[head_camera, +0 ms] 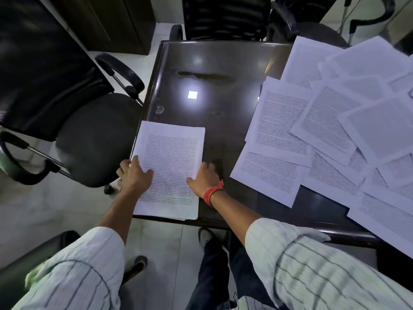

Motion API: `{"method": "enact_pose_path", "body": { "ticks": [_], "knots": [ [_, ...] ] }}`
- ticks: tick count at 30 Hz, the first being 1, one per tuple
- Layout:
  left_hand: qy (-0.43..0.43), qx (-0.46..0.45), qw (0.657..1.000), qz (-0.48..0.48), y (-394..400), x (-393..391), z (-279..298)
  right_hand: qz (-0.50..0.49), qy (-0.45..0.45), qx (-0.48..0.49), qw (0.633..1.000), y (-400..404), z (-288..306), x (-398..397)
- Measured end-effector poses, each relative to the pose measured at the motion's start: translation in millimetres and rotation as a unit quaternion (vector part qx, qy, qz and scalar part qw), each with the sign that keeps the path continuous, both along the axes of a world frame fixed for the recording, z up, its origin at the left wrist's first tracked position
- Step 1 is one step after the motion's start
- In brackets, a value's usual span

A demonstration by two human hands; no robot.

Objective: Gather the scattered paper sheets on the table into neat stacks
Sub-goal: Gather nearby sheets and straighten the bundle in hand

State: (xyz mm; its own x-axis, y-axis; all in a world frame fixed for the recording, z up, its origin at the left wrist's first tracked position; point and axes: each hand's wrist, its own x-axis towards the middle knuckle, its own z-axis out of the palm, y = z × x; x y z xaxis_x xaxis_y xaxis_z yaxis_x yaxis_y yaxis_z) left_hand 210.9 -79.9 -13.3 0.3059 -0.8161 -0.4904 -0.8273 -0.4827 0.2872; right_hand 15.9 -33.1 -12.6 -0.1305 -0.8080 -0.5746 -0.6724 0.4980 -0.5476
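Lying at the near left corner of the dark glossy table, a squared stack of printed sheets has both hands at its edges. The left hand rests on the stack's left edge with its thumb on top of the page and its fingers bent over the side, where the paper slightly overhangs the table edge; whether those fingers pinch the sheets from beneath cannot be told. The right hand lies at the stack's right edge, thumb pointing across the page, fingers curled down against the tabletop beside the paper, holding nothing that can be seen. A red thread band circles that wrist, and striped pale sleeves are rolled up on both forearms.

Right of the right hand, well apart from the stack across a strip of bare tabletop, the scattered sheets overlap one another at many angles and cover the table's right side, some reaching over its near edge. Beyond both hands the tabletop reflects a bright square ceiling light.

Left of the left hand a black office chair stands just beside the table corner. Past the far edge stand two more black chairs. The floor is pale tile, and the person's dark trousers and shoes show below the table edge.
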Motion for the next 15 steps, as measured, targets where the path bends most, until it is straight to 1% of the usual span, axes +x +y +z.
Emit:
{"method": "enact_pose_path", "body": {
  "ticks": [7,15],
  "knots": [
    [-0.009,0.016,0.998,0.063,-2,-3,-7,0.002,-0.039,0.014,0.999,4,0,18],
    [-0.018,0.009,0.996,0.083,-1,-13,-8,-0.076,-0.070,0.014,0.995,6,-2,27]
  ]
}}
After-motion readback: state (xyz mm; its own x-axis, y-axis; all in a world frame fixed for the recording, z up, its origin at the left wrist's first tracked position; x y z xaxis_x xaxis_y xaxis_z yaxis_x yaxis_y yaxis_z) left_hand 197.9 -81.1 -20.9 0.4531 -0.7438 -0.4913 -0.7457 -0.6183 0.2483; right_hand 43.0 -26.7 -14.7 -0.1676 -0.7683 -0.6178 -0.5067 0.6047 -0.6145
